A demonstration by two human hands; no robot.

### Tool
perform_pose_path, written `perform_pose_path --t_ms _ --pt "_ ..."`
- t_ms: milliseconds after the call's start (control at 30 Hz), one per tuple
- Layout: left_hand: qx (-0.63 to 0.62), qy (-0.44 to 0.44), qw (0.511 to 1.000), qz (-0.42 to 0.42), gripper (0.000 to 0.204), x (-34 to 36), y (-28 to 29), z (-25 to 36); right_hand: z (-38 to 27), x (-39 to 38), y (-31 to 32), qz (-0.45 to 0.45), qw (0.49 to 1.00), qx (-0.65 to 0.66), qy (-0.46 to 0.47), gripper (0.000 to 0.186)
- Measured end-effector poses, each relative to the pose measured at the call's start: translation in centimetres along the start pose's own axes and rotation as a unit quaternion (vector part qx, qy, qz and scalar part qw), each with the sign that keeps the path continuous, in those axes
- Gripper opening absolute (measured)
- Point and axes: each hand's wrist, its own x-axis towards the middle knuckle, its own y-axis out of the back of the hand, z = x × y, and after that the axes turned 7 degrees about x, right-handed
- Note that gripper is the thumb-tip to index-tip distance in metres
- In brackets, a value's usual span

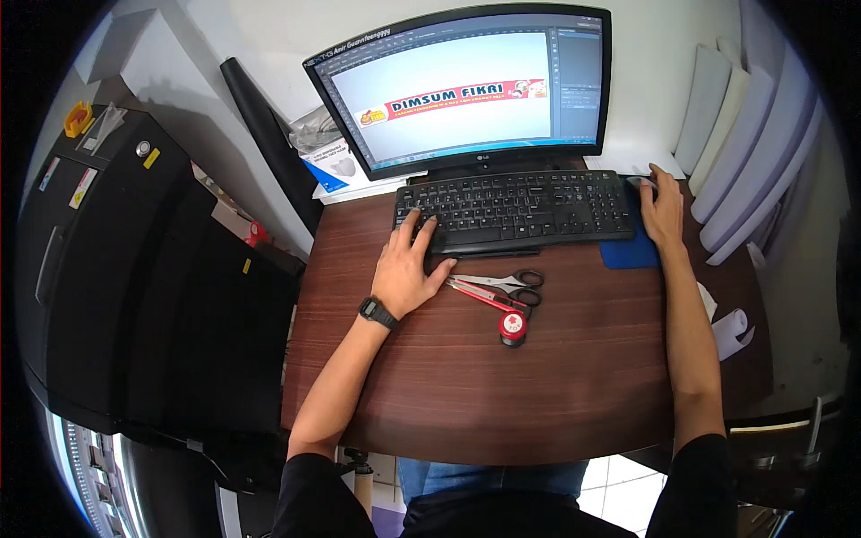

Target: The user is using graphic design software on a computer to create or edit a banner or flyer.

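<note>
My left hand (408, 272), a black digital watch (378, 311) on its wrist, rests at the keyboard's left end with fingers spread on the keys. The black keyboard (516, 211) lies in front of a monitor (462, 90), which displays a long red banner design in an editing program. Over at the right, my right hand (663, 211) is curved over a computer mouse (640, 183), mostly covered by the fingers, on a blue mouse pad (630, 252). Just right of my left thumb lie scissors (516, 285), a red utility knife (480, 292) and a small round red-and-black item (512, 328).
Rolls of pale sheet material (744, 143) lean at the right wall. A large black machine (152, 269) stands left of the brown desk (484, 394). Behind the desk's left corner are a box (336, 169) and a long black tube (269, 143). A curled white sheet (734, 334) lies at the right edge.
</note>
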Motion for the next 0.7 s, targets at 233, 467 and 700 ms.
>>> perform_pose_path --t_ms 233,467,700 --pt "-0.009 0.028 0.995 -0.099 0.071 3.0 1.1 1.7 0.0 0.1 0.1 0.005 1.000 0.015 0.000 0.045" --pt "0.055 0.029 0.962 -0.265 0.081 4.9 1.8 3.5 -0.3 0.1 0.2 0.004 0.999 0.030 -0.017 0.047" --pt "0.087 0.008 0.946 -0.311 0.080 6.0 1.8 4.0 -0.1 0.0 0.1 0.013 1.000 0.026 0.003 0.047"
